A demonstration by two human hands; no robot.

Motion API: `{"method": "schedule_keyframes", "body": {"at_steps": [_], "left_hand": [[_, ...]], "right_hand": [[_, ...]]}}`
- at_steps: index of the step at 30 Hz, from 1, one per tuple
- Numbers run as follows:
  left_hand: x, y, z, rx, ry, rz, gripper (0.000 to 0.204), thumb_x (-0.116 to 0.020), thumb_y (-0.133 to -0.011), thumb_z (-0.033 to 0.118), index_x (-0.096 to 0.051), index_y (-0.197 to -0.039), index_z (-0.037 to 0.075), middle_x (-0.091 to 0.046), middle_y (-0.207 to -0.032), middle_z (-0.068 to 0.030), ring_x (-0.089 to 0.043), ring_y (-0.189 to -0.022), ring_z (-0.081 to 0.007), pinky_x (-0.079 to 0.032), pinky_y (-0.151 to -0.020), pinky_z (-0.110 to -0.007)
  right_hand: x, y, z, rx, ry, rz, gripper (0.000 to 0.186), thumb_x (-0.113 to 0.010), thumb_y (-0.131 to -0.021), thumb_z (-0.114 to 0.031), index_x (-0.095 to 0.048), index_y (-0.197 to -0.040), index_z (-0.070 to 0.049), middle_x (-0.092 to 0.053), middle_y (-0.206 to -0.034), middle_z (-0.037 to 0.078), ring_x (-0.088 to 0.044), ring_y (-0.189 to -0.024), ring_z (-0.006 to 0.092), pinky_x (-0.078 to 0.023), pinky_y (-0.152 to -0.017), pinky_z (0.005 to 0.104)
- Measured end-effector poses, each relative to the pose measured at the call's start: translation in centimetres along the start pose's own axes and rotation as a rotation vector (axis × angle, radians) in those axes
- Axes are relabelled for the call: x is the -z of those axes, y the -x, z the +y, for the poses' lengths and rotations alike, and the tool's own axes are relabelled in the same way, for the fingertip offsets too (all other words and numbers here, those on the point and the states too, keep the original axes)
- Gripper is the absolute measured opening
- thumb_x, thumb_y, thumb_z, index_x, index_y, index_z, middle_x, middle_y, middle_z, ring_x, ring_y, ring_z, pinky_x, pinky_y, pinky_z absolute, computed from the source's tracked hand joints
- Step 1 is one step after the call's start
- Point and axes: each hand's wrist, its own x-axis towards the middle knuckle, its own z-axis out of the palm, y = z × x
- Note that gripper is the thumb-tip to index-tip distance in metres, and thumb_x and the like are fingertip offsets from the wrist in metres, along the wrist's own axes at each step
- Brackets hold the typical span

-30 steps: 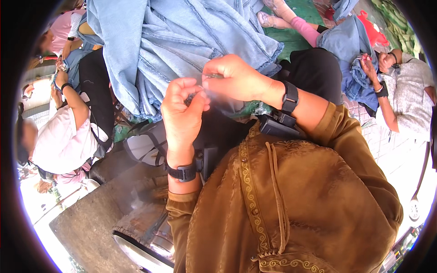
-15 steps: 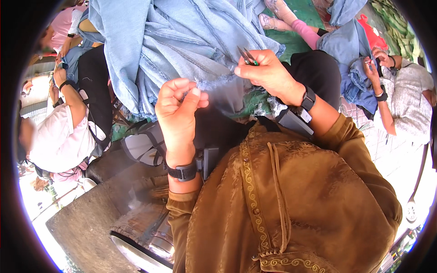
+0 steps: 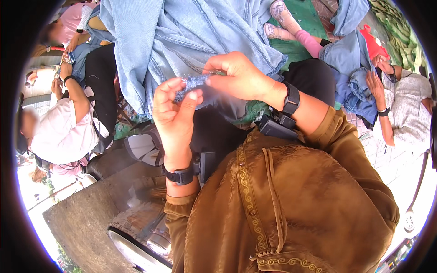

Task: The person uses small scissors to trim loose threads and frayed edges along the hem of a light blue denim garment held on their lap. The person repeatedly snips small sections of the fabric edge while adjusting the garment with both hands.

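A light-blue denim garment [image 3: 191, 36] is spread in folds over my lap, and its frayed hem [image 3: 196, 82] runs up between my two hands. My left hand [image 3: 173, 118] is closed on the hem at the left, fingers curled and thumb raised. Close by on the right, my right hand [image 3: 243, 77] is closed with its thumb and forefinger at the hem. It holds small thread snips, now mostly hidden and smeared by motion; only a dark and green bit shows by the fingers. Both wrists carry black straps with small dark boxes.
A person in white [image 3: 61, 132] sits at the left, with another in pink beyond. On the right a person in grey [image 3: 407, 109] handles blue denim [image 3: 359, 91]. A brown board [image 3: 82, 214] and a rounded metal-rimmed object [image 3: 132, 250] lie at lower left. Green cloth covers the far ground.
My right hand has moved left, close to my left hand, and turned so the snips' blades no longer show clearly. My left hand has barely moved and keeps the hem.
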Motion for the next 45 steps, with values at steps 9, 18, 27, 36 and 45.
{"method": "schedule_keyframes", "body": {"at_steps": [9, 18, 27, 36, 45], "left_hand": [[-0.8, 1.7, -0.9, 0.092, 0.005, -0.113, 0.037, -0.063, -0.087, 0.006, -0.049, -0.12, -0.001, -0.058, -0.11, -0.0096, -0.057, -0.1, -0.0157, -0.047, -0.09, -0.035], [-1.6, 0.1, -1.6, 0.661, 0.915, 0.067, 0.061, -0.051, -0.093, 0.042, -0.036, -0.128, -0.006, -0.045, -0.131, -0.0217, -0.041, -0.125, -0.0384, -0.03, -0.109, -0.052], [-2.4, 0.9, -1.8, 0.499, 0.745, -0.131, 0.059, -0.04, -0.096, 0.048, -0.04, -0.13, 0.0, -0.045, -0.133, -0.0173, -0.042, -0.126, -0.0304, -0.032, -0.107, -0.048], [-1.0, 0.9, -1.3, 0.607, 0.828, -0.217, 0.075, -0.041, -0.092, 0.055, -0.04, -0.125, -0.013, -0.033, -0.143, -0.0244, -0.028, -0.135, -0.0373, -0.026, -0.11, -0.049], [-1.0, 1.2, -1.6, 0.554, 0.694, -0.085, 0.056, -0.048, -0.093, 0.049, -0.05, -0.125, 0.002, -0.056, -0.12, -0.0155, -0.051, -0.115, -0.0243, -0.039, -0.099, -0.039]], "right_hand": [[0.0, -3.4, -3.2, -0.043, -0.085, -0.057, 0.021, -0.067, -0.069, -0.016, -0.067, -0.081, 0.002, -0.063, -0.065, 0.012, -0.059, -0.06, 0.0156, -0.047, -0.059, 0.0306], [1.2, -1.3, -3.2, -0.088, -0.322, 0.048, 0.021, -0.066, -0.074, -0.01, -0.067, -0.09, 0.003, -0.067, -0.079, 0.008, -0.062, -0.072, 0.0121, -0.05, -0.067, 0.0291], [0.5, 0.7, -2.0, 0.268, 0.352, 0.093, 0.021, -0.073, -0.068, -0.005, -0.064, -0.087, -0.002, -0.058, -0.081, 0.007, -0.059, -0.074, 0.0179, -0.047, -0.063, 0.0258], [4.0, 1.5, -1.0, -0.074, -0.211, 0.327, 0.019, -0.072, -0.081, -0.015, -0.061, -0.076, -0.001, -0.05, -0.064, -0.003, -0.045, -0.063, 0.004, -0.037, -0.056, 0.0225], [1.0, 0.4, -0.5, 0.267, 0.168, 0.058, 0.021, -0.069, -0.071, -0.002, -0.063, -0.092, -0.004, -0.064, -0.089, 0.008, -0.063, -0.078, 0.0224, -0.05, -0.068, 0.03]]}}
